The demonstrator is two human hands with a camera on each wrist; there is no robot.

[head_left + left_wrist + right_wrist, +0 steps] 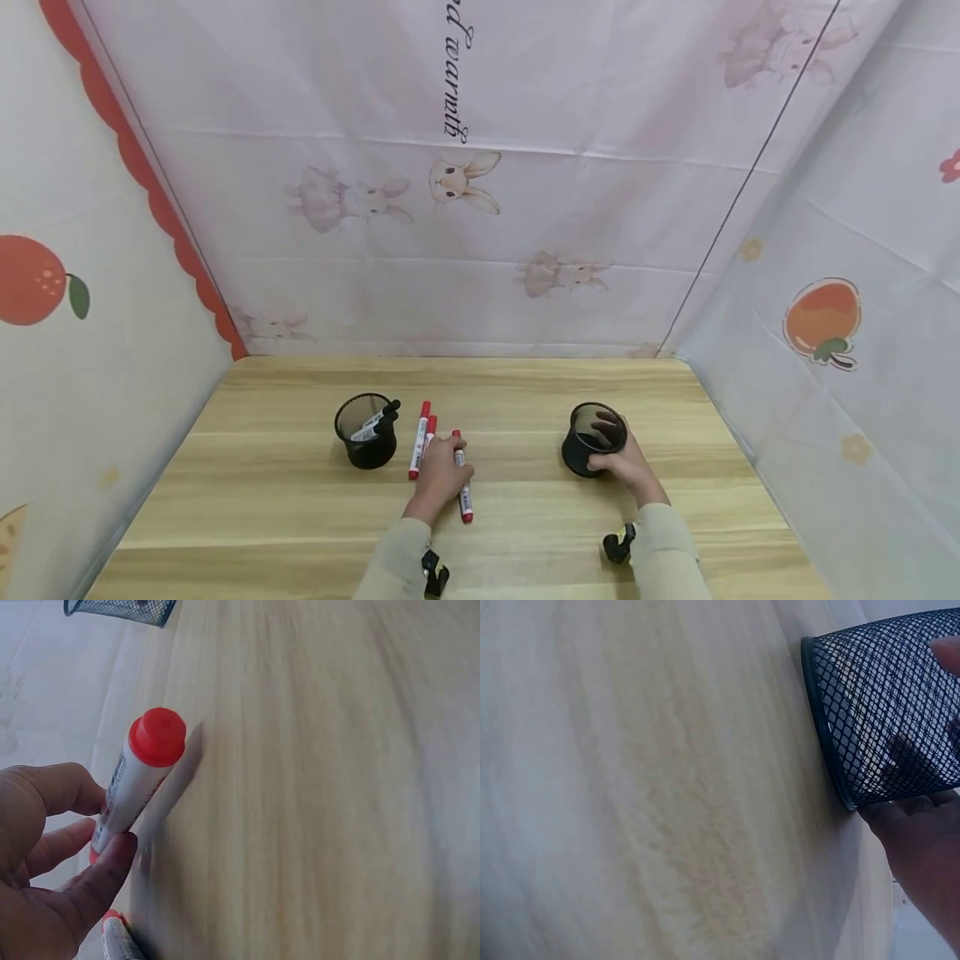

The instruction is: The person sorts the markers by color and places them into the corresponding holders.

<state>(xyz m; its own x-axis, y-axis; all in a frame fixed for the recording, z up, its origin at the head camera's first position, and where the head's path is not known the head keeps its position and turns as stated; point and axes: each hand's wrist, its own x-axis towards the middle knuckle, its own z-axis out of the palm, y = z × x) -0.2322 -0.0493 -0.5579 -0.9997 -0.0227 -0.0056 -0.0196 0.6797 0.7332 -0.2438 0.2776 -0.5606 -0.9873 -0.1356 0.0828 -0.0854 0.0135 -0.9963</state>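
Note:
Between its thumb and fingers my left hand [441, 473] pinches a red-capped white marker [464, 492]. In the left wrist view that marker [139, 776] tilts over the wood, its red end toward the camera. Just left of the hand lie two more red markers, one [420, 440] fully seen, the other [431, 427] partly hidden by the hand. My right hand [628, 462] grips a black mesh pen cup [581, 454] round its side. The right wrist view shows the mesh cup [889, 712] with fingers behind it.
A second black mesh cup [371, 452] stands at the left, holding black-capped markers [385, 417] that lean to its right rim. The wooden table [262, 500] meets printed cloth walls [480, 308] at the back and both sides.

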